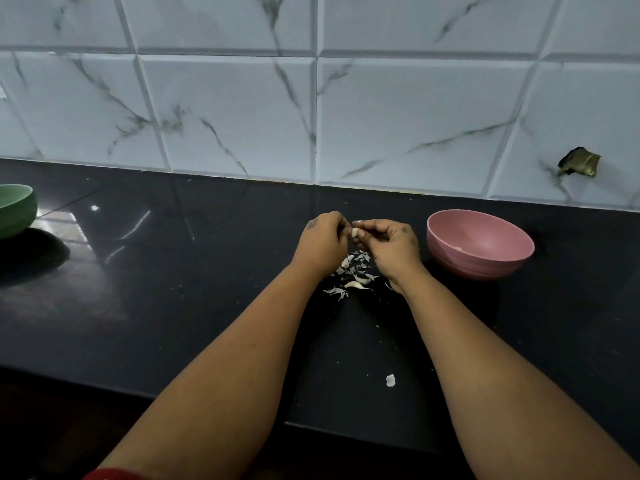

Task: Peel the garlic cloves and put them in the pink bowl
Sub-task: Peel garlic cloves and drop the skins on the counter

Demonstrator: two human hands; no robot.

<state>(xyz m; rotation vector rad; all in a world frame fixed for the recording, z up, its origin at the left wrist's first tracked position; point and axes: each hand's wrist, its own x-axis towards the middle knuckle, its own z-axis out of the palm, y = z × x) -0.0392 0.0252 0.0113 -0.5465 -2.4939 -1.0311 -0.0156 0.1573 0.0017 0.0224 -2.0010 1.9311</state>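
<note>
Pale garlic clove [354, 233] sits pinched between the fingertips of the left hand [323, 242] and right hand [389, 247], above the dark surface [207, 289]. The pink bowl [479, 249] lies just right of the right hand, the nearer one for dropping it in.

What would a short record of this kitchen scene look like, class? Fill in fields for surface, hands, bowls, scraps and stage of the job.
surface: black counter below a tiled wall
hands: left hand and right hand pinch one garlic clove between them
bowls: pink bowl to the right; green bowl at far left edge
scraps: garlic skins under the hands
stage: peeling, clove not yet in the bowl
</note>
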